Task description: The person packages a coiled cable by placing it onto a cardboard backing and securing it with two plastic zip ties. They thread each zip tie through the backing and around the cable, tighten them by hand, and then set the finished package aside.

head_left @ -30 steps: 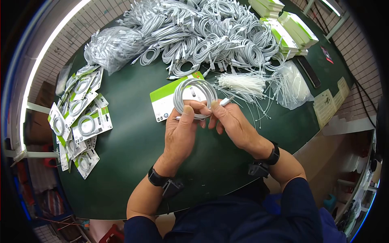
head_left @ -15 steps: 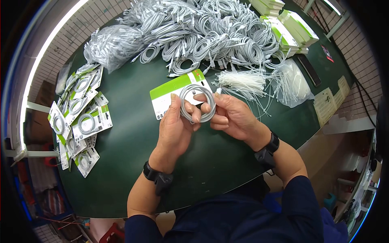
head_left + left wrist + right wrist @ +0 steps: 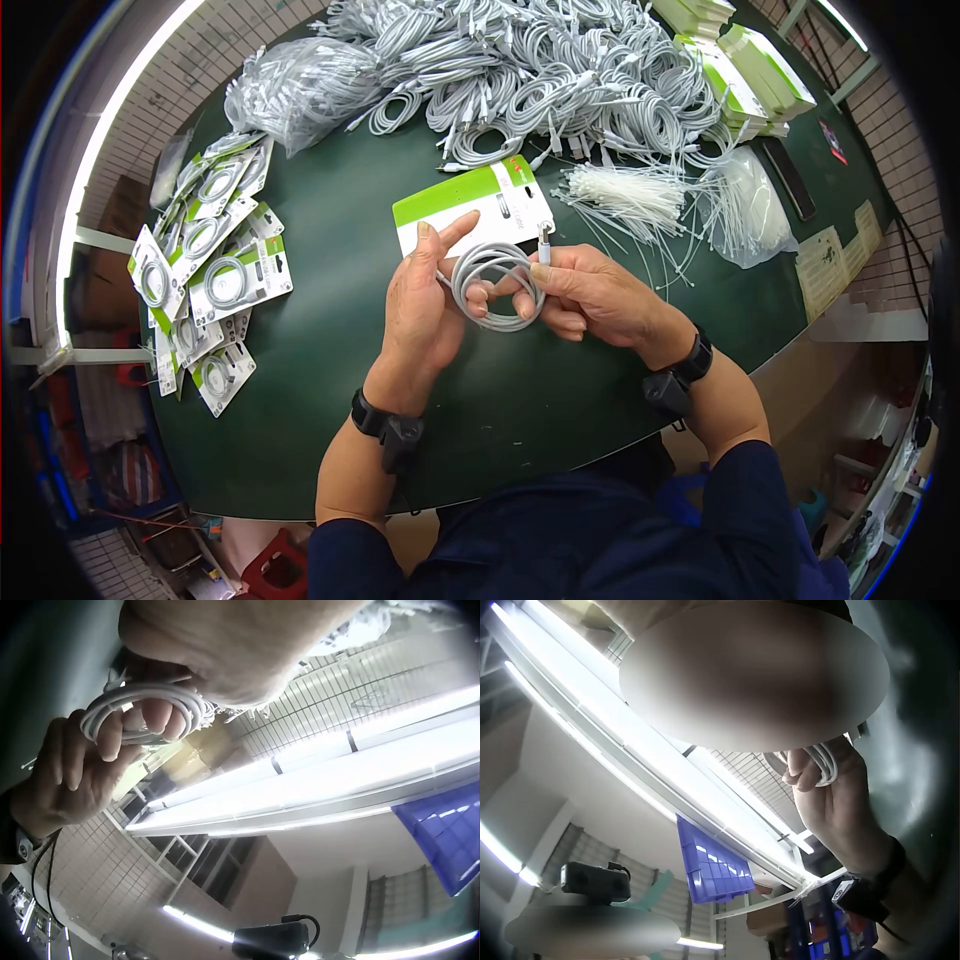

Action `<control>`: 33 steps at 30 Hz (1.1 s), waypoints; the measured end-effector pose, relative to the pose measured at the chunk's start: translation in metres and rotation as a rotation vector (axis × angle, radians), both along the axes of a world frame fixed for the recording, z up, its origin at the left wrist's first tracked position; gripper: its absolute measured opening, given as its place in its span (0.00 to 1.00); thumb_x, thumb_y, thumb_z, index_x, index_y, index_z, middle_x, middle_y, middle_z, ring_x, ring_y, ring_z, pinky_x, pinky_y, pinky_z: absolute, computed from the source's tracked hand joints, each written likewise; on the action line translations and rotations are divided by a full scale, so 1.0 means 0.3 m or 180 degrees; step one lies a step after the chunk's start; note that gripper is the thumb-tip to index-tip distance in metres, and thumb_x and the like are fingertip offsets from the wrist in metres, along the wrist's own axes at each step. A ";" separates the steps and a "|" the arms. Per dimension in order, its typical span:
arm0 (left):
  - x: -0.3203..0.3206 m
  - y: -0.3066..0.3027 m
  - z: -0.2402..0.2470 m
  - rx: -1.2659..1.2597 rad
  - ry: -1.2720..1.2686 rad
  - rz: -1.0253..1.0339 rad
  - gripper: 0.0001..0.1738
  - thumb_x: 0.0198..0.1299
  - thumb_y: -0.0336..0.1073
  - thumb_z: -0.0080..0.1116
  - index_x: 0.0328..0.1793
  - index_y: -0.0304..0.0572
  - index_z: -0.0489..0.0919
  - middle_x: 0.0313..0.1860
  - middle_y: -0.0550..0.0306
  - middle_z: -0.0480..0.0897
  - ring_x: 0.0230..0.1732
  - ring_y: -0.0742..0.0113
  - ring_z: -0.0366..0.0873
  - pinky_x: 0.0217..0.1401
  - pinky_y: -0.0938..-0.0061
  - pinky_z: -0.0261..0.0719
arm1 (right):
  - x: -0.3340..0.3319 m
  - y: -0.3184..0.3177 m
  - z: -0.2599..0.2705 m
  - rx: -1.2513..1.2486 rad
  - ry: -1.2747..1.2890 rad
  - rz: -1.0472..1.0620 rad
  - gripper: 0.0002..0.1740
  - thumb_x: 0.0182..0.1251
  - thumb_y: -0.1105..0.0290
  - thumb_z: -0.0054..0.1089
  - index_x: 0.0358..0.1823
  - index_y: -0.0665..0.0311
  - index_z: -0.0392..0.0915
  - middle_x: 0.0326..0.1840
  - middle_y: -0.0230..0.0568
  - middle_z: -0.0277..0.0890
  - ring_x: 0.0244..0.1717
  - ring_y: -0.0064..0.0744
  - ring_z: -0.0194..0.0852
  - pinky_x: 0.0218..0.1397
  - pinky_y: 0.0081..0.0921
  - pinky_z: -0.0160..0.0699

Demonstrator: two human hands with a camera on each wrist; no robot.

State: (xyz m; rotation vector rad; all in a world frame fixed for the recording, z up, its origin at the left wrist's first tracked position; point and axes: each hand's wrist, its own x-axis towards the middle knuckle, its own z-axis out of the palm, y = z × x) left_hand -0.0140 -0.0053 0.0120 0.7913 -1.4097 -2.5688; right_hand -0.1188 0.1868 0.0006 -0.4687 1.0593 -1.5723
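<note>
A coiled grey charging cable point(image 3: 507, 323) is held between both hands over the green table point(image 3: 420, 470). The left hand point(image 3: 420, 305) grips the coil's left side with its lower fingers curled into the loop, while the index finger points outward and the thumb is raised. On the other side, the right hand point(image 3: 605, 300) pinches the coil between thumb and fingers, beside an upright plug point(image 3: 544, 245). Behind the coil lies a green and white packaging card point(image 3: 465, 190), partly covered by the left fingers. In the left wrist view, fingers pass through the coil point(image 3: 139, 691).
Packaged cables on cards point(image 3: 228, 283) are heaped at the left. A large pile of coiled cables point(image 3: 540, 80) and a bagged bundle point(image 3: 305, 90) cover the back. White zip ties point(image 3: 630, 195), a phone point(image 3: 790, 180) and stacked cards point(image 3: 765, 70) are at the right.
The coil has come down a little toward the person, and the left index finger has stretched outward. The plug by the right thumb now stands upright. The head view has shifted slightly.
</note>
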 end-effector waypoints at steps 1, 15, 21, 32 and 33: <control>0.009 -0.012 -0.003 0.0065 0.0147 -0.0206 0.38 0.87 0.58 0.36 0.78 0.25 0.71 0.20 0.63 0.75 0.19 0.75 0.69 0.30 0.74 0.73 | 0.003 0.001 -0.001 0.0029 0.0027 0.0049 0.24 0.88 0.56 0.53 0.62 0.73 0.82 0.40 0.30 0.81 0.21 0.14 0.63 0.24 0.17 0.64; 0.028 0.010 -0.078 -0.0540 0.0158 -0.0382 0.10 0.73 0.34 0.66 0.41 0.34 0.86 0.18 0.71 0.70 0.19 0.82 0.59 0.29 0.74 0.65 | 0.059 -0.034 0.006 0.0438 0.0998 -0.0643 0.14 0.87 0.66 0.55 0.57 0.70 0.83 0.35 0.31 0.81 0.22 0.13 0.70 0.25 0.13 0.71; 0.012 -0.057 -0.053 0.0075 0.0179 -0.0417 0.12 0.72 0.33 0.67 0.34 0.40 0.80 0.19 0.71 0.68 0.18 0.82 0.58 0.27 0.76 0.63 | 0.035 -0.035 -0.058 0.0113 0.0226 -0.0100 0.14 0.86 0.65 0.56 0.52 0.71 0.82 0.37 0.33 0.82 0.26 0.15 0.72 0.32 0.20 0.81; 0.005 -0.067 -0.078 0.0275 0.0078 -0.1020 0.11 0.73 0.37 0.70 0.40 0.40 0.81 0.22 0.70 0.71 0.18 0.83 0.57 0.22 0.80 0.55 | 0.028 -0.022 -0.063 0.0001 -0.0170 0.0498 0.19 0.88 0.56 0.53 0.52 0.67 0.81 0.37 0.29 0.77 0.27 0.16 0.69 0.33 0.22 0.80; 0.007 -0.062 -0.066 0.0216 -0.0020 -0.1063 0.11 0.74 0.37 0.69 0.41 0.39 0.82 0.21 0.71 0.69 0.18 0.83 0.56 0.22 0.80 0.56 | 0.024 -0.019 -0.060 0.0025 -0.0221 0.0552 0.20 0.88 0.56 0.53 0.52 0.67 0.81 0.37 0.28 0.77 0.26 0.16 0.68 0.32 0.21 0.79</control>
